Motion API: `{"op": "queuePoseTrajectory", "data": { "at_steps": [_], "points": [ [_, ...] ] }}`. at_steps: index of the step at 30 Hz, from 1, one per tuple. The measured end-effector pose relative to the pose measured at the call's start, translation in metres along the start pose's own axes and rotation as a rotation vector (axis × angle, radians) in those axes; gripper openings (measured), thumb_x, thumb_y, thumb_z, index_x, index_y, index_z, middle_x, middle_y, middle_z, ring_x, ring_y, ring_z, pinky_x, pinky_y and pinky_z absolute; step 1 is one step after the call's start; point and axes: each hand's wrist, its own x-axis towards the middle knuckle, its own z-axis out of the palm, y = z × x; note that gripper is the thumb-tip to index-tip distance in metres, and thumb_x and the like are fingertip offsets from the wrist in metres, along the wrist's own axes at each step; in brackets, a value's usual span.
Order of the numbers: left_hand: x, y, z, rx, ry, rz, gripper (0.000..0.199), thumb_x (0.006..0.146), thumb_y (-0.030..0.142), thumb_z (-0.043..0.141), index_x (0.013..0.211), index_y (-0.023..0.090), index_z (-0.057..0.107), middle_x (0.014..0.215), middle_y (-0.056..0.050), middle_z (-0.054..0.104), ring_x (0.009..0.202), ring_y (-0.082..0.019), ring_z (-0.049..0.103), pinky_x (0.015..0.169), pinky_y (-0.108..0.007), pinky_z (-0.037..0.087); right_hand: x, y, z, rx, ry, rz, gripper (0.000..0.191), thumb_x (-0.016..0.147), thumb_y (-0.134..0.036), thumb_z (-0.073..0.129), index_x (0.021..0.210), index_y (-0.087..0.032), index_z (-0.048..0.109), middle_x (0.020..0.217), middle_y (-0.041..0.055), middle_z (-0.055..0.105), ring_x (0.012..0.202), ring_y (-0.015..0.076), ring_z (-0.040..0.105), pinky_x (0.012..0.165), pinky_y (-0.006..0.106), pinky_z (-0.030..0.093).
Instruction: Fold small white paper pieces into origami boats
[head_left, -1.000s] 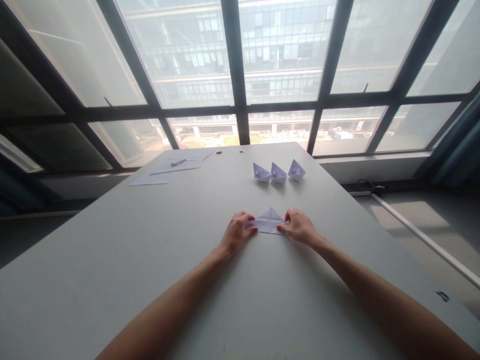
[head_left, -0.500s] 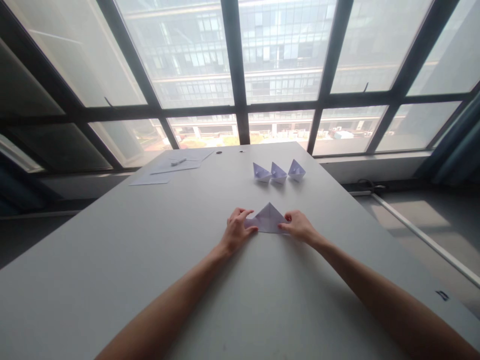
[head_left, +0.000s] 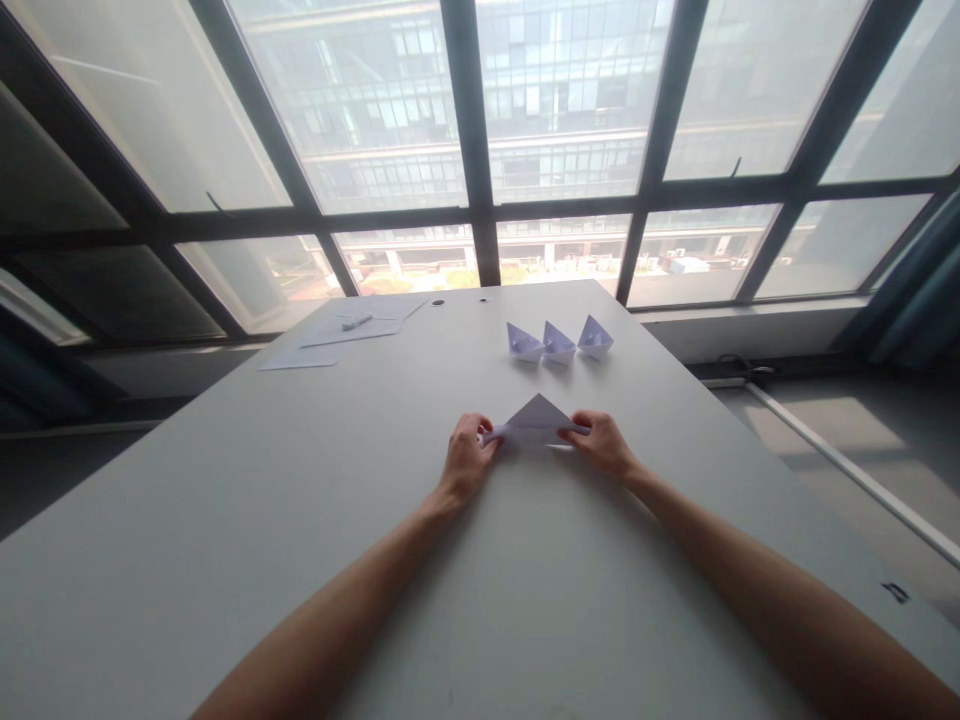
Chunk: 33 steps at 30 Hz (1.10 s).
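A folded sheet of paper [head_left: 538, 412], white with a pointed top and a strip along its lower edge, is held between my two hands over the table. My left hand [head_left: 469, 447] pinches its left end between thumb and fingers. At the opposite end, my right hand [head_left: 598, 440] grips the right corner the same way. Behind the sheet, three folded paper boats stand in a row: a left boat [head_left: 523, 346], a middle boat [head_left: 558, 347] and a right boat [head_left: 595, 341].
The white table [head_left: 300, 520] runs toward large framed windows. Flat paper sheets [head_left: 352, 328] lie at its far left, with a small white object [head_left: 357, 322] on them. A dark cable [head_left: 739, 368] and a white pipe [head_left: 847, 465] lie right of the table.
The folded paper has shifted slightly away from me and tilted, its lower strip now angled from the peak. My left hand has closed more tightly on its end.
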Motion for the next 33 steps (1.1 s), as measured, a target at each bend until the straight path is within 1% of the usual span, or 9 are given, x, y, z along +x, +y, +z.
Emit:
{"op": "queuePoseTrajectory", "data": {
  "at_steps": [3, 6, 10, 17, 19, 21, 24, 28, 33],
  "points": [
    [-0.0016, 0.0012, -0.0001, -0.043, 0.025, 0.044, 0.006, 0.080, 0.022, 0.065, 0.080, 0.020, 0.060, 0.095, -0.004, 0.058, 0.086, -0.019, 0.059, 0.077, -0.032, 0.052, 0.0001, -0.0009, 0.0000, 0.014, -0.005, 0.010, 0.027, 0.077, -0.042, 0.063, 0.068, -0.017, 0.063, 0.065, 0.0001, 0.062, 0.066, 0.0169, 0.056, 0.062, 0.026, 0.039],
    [-0.0028, 0.0041, -0.0011, -0.054, 0.021, 0.082, 0.005, 0.080, 0.021, 0.065, 0.077, 0.020, 0.061, 0.099, -0.004, 0.056, 0.092, -0.019, 0.059, 0.079, -0.031, 0.053, 0.0005, -0.0005, -0.0005, 0.030, -0.004, 0.017, 0.028, 0.077, -0.043, 0.062, 0.068, -0.017, 0.063, 0.065, 0.0002, 0.061, 0.065, 0.0165, 0.055, 0.061, 0.026, 0.039],
    [-0.0029, 0.0064, -0.0021, 0.010, -0.012, 0.118, 0.005, 0.082, 0.020, 0.064, 0.077, 0.021, 0.061, 0.090, -0.002, 0.060, 0.086, -0.019, 0.060, 0.080, -0.032, 0.050, 0.0014, 0.0011, -0.0004, 0.037, -0.001, 0.020, 0.028, 0.077, -0.043, 0.063, 0.067, -0.017, 0.062, 0.063, -0.0005, 0.059, 0.063, 0.0158, 0.053, 0.060, 0.025, 0.037],
    [-0.0042, 0.0071, -0.0013, -0.021, -0.112, 0.049, 0.003, 0.086, 0.021, 0.058, 0.086, 0.021, 0.061, 0.091, -0.002, 0.070, 0.085, -0.020, 0.065, 0.081, -0.032, 0.048, 0.0016, 0.0002, 0.0009, 0.013, 0.004, 0.018, 0.030, 0.077, -0.044, 0.063, 0.065, -0.017, 0.058, 0.061, -0.0016, 0.055, 0.062, 0.0149, 0.050, 0.058, 0.025, 0.035],
    [-0.0041, 0.0070, -0.0012, -0.027, -0.108, 0.038, 0.004, 0.087, 0.021, 0.057, 0.085, 0.020, 0.060, 0.087, -0.002, 0.069, 0.081, -0.019, 0.064, 0.077, -0.031, 0.049, 0.0014, 0.0001, 0.0008, 0.009, 0.003, 0.019, 0.030, 0.077, -0.044, 0.063, 0.065, -0.018, 0.058, 0.061, -0.0017, 0.054, 0.062, 0.0147, 0.049, 0.058, 0.025, 0.034],
    [-0.0038, 0.0066, -0.0011, -0.032, -0.072, 0.054, 0.005, 0.087, 0.020, 0.057, 0.083, 0.020, 0.060, 0.085, -0.002, 0.066, 0.079, -0.019, 0.064, 0.075, -0.030, 0.050, 0.0011, 0.0003, 0.0006, 0.008, 0.000, 0.021, 0.029, 0.077, -0.044, 0.062, 0.066, -0.018, 0.058, 0.061, -0.0014, 0.055, 0.062, 0.0151, 0.050, 0.058, 0.025, 0.035],
    [-0.0038, 0.0052, -0.0006, -0.035, 0.022, 0.076, 0.005, 0.088, 0.019, 0.056, 0.091, 0.020, 0.059, 0.093, -0.004, 0.062, 0.079, -0.017, 0.062, 0.076, -0.030, 0.051, 0.0008, 0.0007, 0.0003, 0.016, -0.004, 0.020, 0.028, 0.077, -0.043, 0.061, 0.067, -0.018, 0.060, 0.063, -0.0012, 0.057, 0.063, 0.0157, 0.051, 0.059, 0.025, 0.036],
    [-0.0038, 0.0026, 0.0010, -0.086, 0.086, 0.037, 0.018, 0.088, 0.018, 0.057, 0.106, 0.021, 0.056, 0.108, -0.005, 0.059, 0.069, -0.012, 0.058, 0.074, -0.030, 0.054, 0.0008, 0.0011, 0.0000, 0.019, -0.014, 0.019, 0.027, 0.078, -0.043, 0.061, 0.068, -0.017, 0.061, 0.063, -0.0009, 0.058, 0.064, 0.0164, 0.053, 0.060, 0.026, 0.038],
    [-0.0004, 0.0005, -0.0002, -0.154, 0.053, -0.031, 0.013, 0.088, 0.027, 0.061, 0.094, 0.016, 0.064, 0.121, -0.012, 0.057, 0.063, -0.010, 0.060, 0.070, -0.030, 0.057, 0.0003, 0.0001, -0.0002, 0.035, -0.009, 0.032, 0.027, 0.077, -0.043, 0.062, 0.067, -0.017, 0.061, 0.062, -0.0012, 0.058, 0.063, 0.0161, 0.052, 0.060, 0.026, 0.038]
  ]
}}
